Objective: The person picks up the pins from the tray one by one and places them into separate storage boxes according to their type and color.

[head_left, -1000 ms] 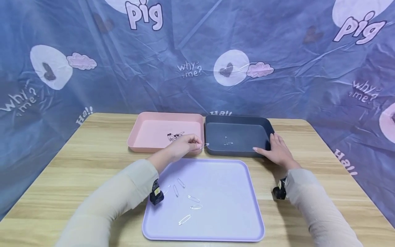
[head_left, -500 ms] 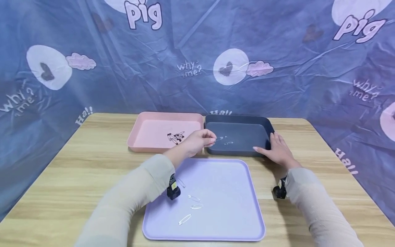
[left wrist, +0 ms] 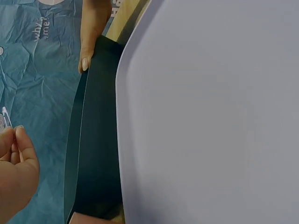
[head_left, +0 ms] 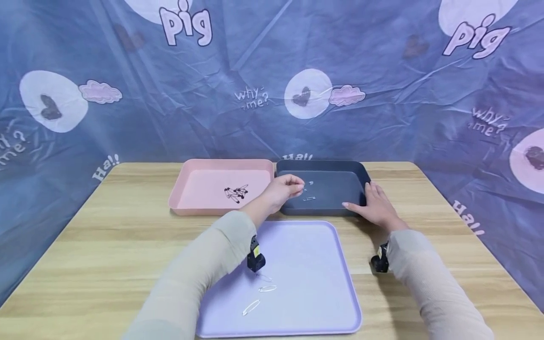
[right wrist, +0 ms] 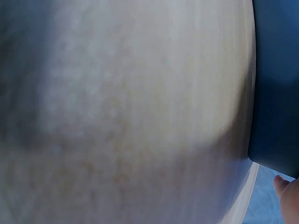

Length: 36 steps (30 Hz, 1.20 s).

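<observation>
At the left of the head frame we see the pink tray (head_left: 204, 186) on the wooden surface (head_left: 106, 245), its small heap of dark-tipped safety pins (head_left: 235, 192) lying towards the tray's right side. Below and to the right, in the lower middle, three silver safety pins (head_left: 267, 288) show on the lavender tray (head_left: 310, 283), beside and partly behind the left forearm; we cannot tell whether the arm hides more. Above them the left hand (head_left: 280, 191) hangs at the near left corner of the dark tray (head_left: 335, 184), thumb and fingertips pinching a pin (left wrist: 6, 115). In the left wrist view we see that pin's long axis run nearly upright from the fingertips; in the head view only its tip shows, just right of the fingers and over the dark tray's floor. Two silver pins lie in that tray, close by to the right. Farthest right, the right hand (head_left: 378, 205) rests, fingers extended, against the tray's near right corner, well apart from the pinched pin, so the left is the nearer hand.
</observation>
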### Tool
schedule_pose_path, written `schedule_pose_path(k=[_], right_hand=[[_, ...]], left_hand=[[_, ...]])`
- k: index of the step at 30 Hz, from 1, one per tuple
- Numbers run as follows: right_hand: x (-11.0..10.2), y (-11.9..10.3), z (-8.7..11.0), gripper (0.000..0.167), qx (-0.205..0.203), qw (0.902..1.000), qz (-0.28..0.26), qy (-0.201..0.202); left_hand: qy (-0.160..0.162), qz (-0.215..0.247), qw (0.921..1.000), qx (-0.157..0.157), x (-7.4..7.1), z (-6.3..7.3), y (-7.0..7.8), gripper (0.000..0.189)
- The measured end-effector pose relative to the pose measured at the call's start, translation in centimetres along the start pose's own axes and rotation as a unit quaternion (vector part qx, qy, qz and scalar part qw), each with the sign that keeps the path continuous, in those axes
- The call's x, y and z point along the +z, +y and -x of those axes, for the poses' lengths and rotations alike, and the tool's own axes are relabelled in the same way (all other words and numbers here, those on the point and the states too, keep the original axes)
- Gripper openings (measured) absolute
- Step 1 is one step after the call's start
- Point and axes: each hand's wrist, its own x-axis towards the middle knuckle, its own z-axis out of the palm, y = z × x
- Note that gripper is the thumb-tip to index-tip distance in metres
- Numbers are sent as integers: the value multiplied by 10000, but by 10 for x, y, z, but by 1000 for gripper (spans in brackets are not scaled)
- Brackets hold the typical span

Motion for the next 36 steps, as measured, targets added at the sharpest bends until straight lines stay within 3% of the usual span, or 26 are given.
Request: schedule_pose_path(k=[13, 21, 25, 28, 31, 36], right_hand=[[5, -2, 0, 106, 27, 10000, -71, -34], [0, 0, -1, 105, 16, 10000, -40, -20], [0, 2, -4, 105, -16, 10000, -23, -19], [1, 3, -5, 106, -9, 10000, -28, -14], [0, 4, -8, 107, 7, 10000, -67, 14], [-3, 5, -10, 107, 16, 10000, -68, 32]], left_hand=[[416, 571, 9967, -398, 10, -21, -17, 23], [836, 993, 9908, -371, 21, -34, -23, 23], [916, 1211, 9884, -26, 18, -62, -51, 9], [1019, 1162, 9880, 44, 20, -68, -58, 8], [1161, 994, 9882, -107, 25, -63, -50, 13], [1098, 1017, 9887, 8, 24, -80, -57, 13]])
